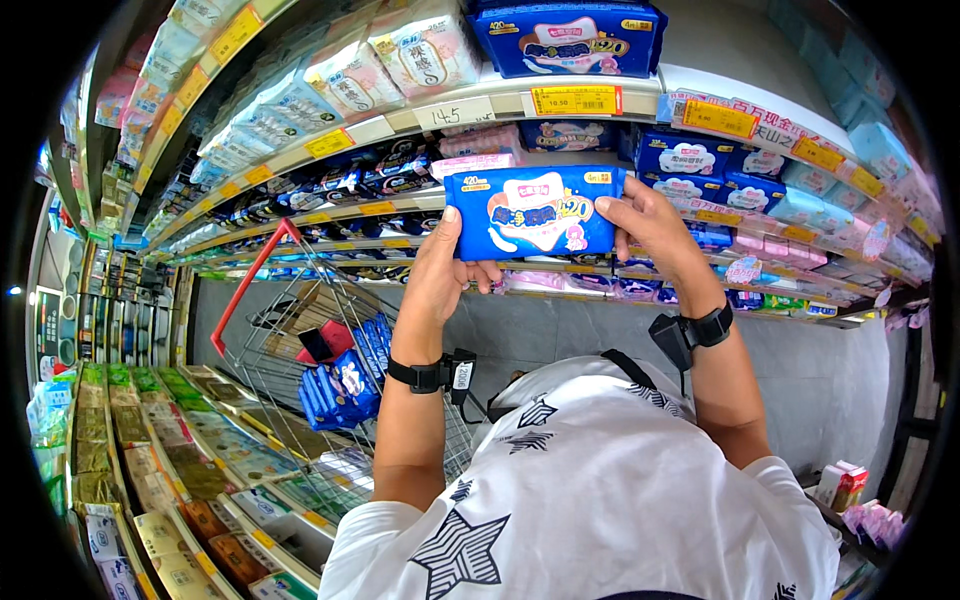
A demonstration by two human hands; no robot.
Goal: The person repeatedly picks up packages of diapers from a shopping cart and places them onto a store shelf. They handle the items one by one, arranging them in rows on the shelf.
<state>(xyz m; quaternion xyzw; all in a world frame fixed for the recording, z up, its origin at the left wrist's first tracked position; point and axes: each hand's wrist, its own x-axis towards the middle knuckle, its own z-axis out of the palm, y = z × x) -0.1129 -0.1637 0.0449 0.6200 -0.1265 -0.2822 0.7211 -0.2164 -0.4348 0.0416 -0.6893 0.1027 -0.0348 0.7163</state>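
Note:
Between both hands I hold a blue pack of sanitary pads (535, 240) level in front of the shelves, its printed front facing me. My left hand (436, 262) is closed on the pack's left end, with the thumb in front and fingers curled under. On the right end, my right hand (650, 222) grips the upper corner, thumb across the front. A similar blue pack (560, 42) stands on the shelf just beyond. Both wrists wear black strapped devices.
To the left stands a wire shopping cart (270, 365) with a red handle (250, 285); blue packs (340, 385) and a cardboard box lie in it. Shelves of packaged goods with yellow price tags (575, 100) curve around ahead. Low stacks of tissue packs (190, 450) fill the lower left.

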